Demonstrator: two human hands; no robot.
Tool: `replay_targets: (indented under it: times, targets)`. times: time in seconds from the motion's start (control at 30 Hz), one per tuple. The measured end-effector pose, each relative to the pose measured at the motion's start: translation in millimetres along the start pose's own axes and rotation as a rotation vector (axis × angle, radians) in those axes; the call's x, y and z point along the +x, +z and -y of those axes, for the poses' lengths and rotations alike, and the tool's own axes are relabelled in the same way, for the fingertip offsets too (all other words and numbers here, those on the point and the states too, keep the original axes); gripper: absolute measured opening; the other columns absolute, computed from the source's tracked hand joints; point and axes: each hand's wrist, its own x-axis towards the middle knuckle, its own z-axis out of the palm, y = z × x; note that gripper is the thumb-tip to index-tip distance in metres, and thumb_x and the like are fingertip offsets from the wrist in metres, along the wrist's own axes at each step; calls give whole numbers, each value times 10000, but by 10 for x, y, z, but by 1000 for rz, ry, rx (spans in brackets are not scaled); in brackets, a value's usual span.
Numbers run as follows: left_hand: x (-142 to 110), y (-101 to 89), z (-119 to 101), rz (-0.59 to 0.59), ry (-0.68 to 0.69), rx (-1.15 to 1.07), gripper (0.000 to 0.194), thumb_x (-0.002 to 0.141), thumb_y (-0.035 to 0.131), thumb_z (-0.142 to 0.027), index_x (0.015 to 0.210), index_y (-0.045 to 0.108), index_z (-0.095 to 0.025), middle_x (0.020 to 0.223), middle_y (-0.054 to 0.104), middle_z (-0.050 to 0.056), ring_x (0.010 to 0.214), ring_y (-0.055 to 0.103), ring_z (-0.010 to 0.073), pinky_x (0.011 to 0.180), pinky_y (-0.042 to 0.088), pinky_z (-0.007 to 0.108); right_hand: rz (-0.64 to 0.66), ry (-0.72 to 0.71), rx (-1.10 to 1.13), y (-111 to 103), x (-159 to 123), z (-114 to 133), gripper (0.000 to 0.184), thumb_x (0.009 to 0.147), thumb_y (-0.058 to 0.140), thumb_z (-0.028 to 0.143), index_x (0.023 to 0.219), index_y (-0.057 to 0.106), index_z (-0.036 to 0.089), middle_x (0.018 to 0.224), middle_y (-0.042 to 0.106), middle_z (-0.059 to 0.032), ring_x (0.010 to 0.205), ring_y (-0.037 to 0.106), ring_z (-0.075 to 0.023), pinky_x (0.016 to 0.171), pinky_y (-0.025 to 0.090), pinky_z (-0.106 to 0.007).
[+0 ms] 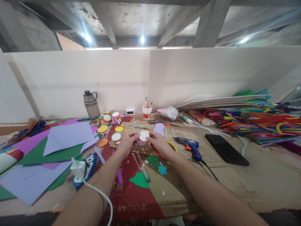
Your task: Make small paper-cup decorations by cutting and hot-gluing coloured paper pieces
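Paper sheets (68,138) are lying well left of the round piece (144,135). The bottle (91,105) is standing behind and left of the round piece; its wall is looking translucent, but I cannot tell whether it is holding liquid. White-topped rounds (116,137) are resting left of the round piece too, nearer.

The left hand (128,142) and right hand (159,142) are holding the round piece between them, white face up, the grip closing on it with thumbs and fingers at opposite edges. It is seeming to be paper or card, so probably weighing little and risking dents under a hard squeeze; the rim is likely offering the stiffest hold.

Behind the round piece, the pen cup (147,113) is holding pens. To its right, behind, the plastic bag (171,113) is bunching up, contents unclear. The glue gun (194,149) and then the phone (225,149) are lying right of the round piece, with coloured stems (263,121) heaping farthest right.
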Motion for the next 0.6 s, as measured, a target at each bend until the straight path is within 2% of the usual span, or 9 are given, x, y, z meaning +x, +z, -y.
replay_targets:
  times: [0.1,0.23,0.4,0.6]
  targets:
    - [-8,-8,-2,-27,-17,-8,289,621,746,-384,718,663,-125,532,595,0,467,500,83,455,343,197,-54,-99,-165,-15,-33,48,238,766,586,270,982,571,171,812,623,-23,625,555,-121,537,467,-245]
    - [-4,-25,11,-48,-54,-27,285,614,750,-382,703,644,-134,532,595,-2,471,513,88,452,344,194,-129,-254,-388,-37,-79,135,396,752,617,274,1123,532,168,1013,579,-67,744,549,-141,731,503,-342]
    - [5,-32,20,-30,-72,-13,286,624,741,-388,713,644,-134,525,598,1,458,504,87,448,331,194,-93,-368,-496,-31,-118,187,485,722,649,227,1188,518,201,1128,510,-90,858,544,-168,842,484,-391]
    - [9,-37,32,-12,-39,44,304,635,730,-404,730,642,-129,526,595,-8,454,493,83,449,353,193,-39,-433,-504,-43,-72,87,515,697,665,193,1194,532,223,1148,490,-94,994,536,-209,879,486,-407]
